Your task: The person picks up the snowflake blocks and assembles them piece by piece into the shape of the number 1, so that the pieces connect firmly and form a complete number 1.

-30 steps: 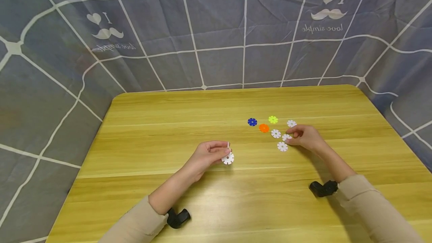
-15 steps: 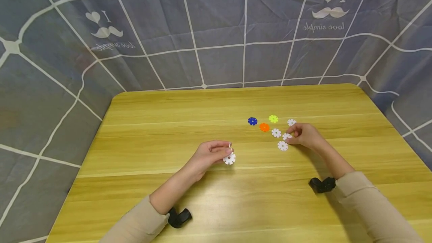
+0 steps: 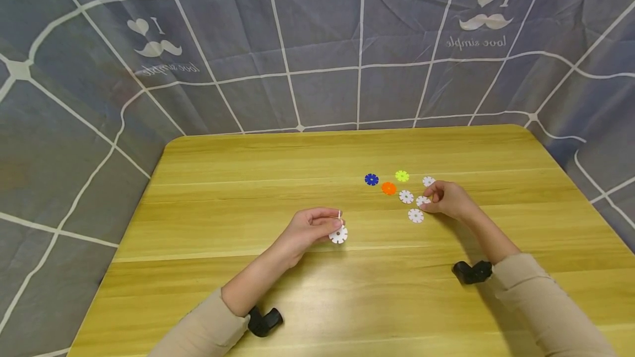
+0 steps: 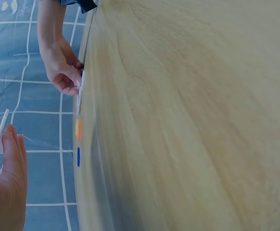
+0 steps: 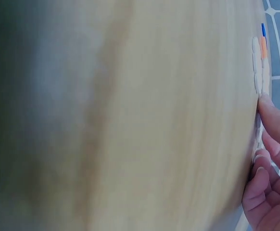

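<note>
My left hand (image 3: 310, 230) is raised over the table and pinches white notched building discs (image 3: 338, 235). One disc faces the camera, and another shows edge-on as a thin white strip by the fingertips; the fingers hide where they meet. Over at the right, my right hand (image 3: 448, 200) has its thumb and index finger at the edges of a white notched disc (image 3: 422, 201) lying on the table, its right part covered by the fingers. Close around it lie more white discs, one to the left (image 3: 406, 196), one nearer me (image 3: 415, 215) and one behind (image 3: 428, 181).
A blue disc (image 3: 371, 179), an orange disc (image 3: 389, 188) and a yellow-green disc (image 3: 402, 176) lie flat left of the right hand. The wooden table (image 3: 238, 180) reaches back to a grey grid-patterned curtain (image 3: 322, 43). A black wrist mount (image 3: 471, 272) sits below the right wrist.
My left hand, with its white discs, has drifted slightly to the right. The right hand stays at the same white disc, almost still.
</note>
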A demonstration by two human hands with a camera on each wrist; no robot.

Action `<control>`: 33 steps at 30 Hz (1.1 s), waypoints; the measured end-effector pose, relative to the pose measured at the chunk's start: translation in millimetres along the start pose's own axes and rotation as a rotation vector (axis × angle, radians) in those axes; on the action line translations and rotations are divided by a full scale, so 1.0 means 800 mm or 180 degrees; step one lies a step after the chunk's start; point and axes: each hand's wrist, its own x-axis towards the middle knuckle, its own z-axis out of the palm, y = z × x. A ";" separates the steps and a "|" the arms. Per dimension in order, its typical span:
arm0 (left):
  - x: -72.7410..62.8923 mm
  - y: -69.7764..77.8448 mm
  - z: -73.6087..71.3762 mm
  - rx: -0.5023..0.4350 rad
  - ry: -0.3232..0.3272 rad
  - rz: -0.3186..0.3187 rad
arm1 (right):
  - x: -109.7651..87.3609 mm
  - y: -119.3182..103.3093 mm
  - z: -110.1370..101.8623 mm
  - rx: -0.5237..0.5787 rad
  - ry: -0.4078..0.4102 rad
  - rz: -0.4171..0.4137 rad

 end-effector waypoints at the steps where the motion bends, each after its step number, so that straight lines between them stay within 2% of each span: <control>1: 0.000 0.000 0.000 -0.0004 -0.0002 -0.0004 | 0.001 0.000 0.000 -0.0032 0.0004 -0.0002; 5: 0.000 0.000 0.000 -0.0040 -0.0005 0.0011 | 0.003 -0.002 0.000 -0.0168 -0.0002 -0.0042; 9: 0.000 0.001 0.000 -0.0043 -0.0009 0.0012 | 0.005 -0.006 -0.001 -0.0155 -0.0058 -0.0045; 18: 0.001 0.002 0.003 -0.0006 -0.0017 0.0005 | 0.005 -0.003 -0.003 0.0161 -0.0057 0.0145; 24: 0.002 0.002 0.003 0.0000 -0.0026 0.0017 | 0.004 -0.005 -0.005 0.0515 -0.0104 0.0310; 33: 0.003 0.003 0.003 -0.0024 -0.0044 -0.0019 | 0.004 -0.018 -0.007 0.0793 -0.0151 0.0109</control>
